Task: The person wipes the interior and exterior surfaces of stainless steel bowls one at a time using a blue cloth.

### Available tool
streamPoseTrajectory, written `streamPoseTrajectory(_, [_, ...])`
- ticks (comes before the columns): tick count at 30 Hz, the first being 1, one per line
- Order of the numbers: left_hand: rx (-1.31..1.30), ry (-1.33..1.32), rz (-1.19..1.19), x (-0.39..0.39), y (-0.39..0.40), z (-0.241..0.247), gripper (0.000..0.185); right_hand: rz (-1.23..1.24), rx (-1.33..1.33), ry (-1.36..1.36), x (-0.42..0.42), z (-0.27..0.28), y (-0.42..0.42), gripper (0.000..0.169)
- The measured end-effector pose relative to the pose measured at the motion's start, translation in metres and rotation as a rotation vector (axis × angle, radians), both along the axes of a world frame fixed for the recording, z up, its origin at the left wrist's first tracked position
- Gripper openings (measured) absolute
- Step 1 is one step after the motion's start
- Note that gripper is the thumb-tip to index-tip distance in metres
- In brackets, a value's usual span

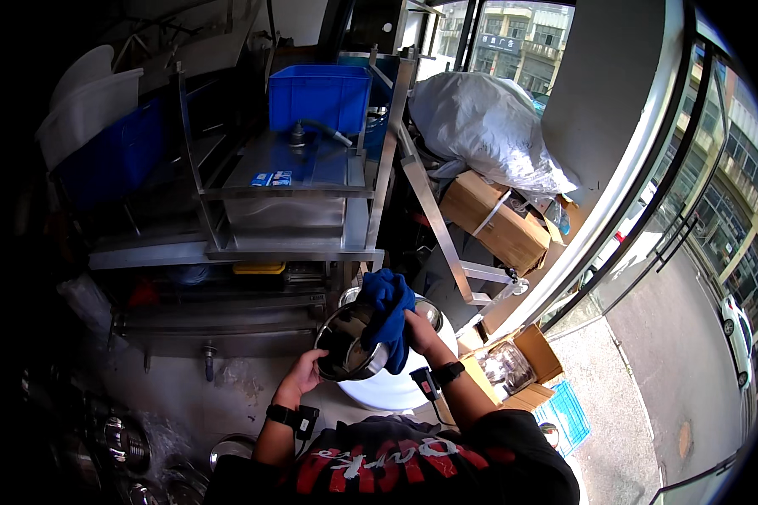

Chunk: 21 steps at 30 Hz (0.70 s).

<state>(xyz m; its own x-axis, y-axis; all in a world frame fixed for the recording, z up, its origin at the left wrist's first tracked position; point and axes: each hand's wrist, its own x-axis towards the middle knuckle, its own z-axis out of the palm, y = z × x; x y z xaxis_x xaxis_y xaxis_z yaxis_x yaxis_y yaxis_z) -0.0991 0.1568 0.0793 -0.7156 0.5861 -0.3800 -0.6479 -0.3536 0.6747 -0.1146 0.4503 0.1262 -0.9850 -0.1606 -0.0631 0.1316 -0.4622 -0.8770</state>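
Tilted in front of me is a shiny metal bowl or pot (344, 347), its dark inside facing up. My left hand (306, 374) grips its left rim, thumb over the edge. My right hand (421, 332) holds a bunched blue cloth (388, 309) against the right side of the rim, and part of the cloth hangs down outside. Under the pot stands a round white surface (385, 390), perhaps a tub or stool. Another shiny metal piece (429, 314) lies on it, partly hidden behind my right hand and the cloth.
Ahead stands a stainless steel rack (290, 255) bearing a blue plastic crate (320, 98). Cardboard boxes (496, 218) and a large white sack (489, 129) fill the right side. An open carton (511, 369) sits at lower right near a glass door. Metal pots (126, 435) lie on the floor at left.
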Motion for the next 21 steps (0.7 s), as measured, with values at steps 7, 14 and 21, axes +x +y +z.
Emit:
streamPoseTrajectory(7, [0.36, -0.098, 0.125, 0.003, 0.029, -0.012, 0.029, 0.365, -0.298, -0.429, -0.005, -0.016, -0.027, 0.041])
streamPoseTrajectory(14, [0.006, 0.231, 0.408, -0.008, 0.016, -0.002, 0.03, 0.305, -0.153, -0.327, 0.034, -0.047, -0.055, 0.04])
streamPoseTrajectory(21, [0.093, 0.033, 0.285, 0.02, -0.007, -0.035, 0.029, 0.183, -0.002, 0.165, 0.03, 0.008, -0.035, 0.045])
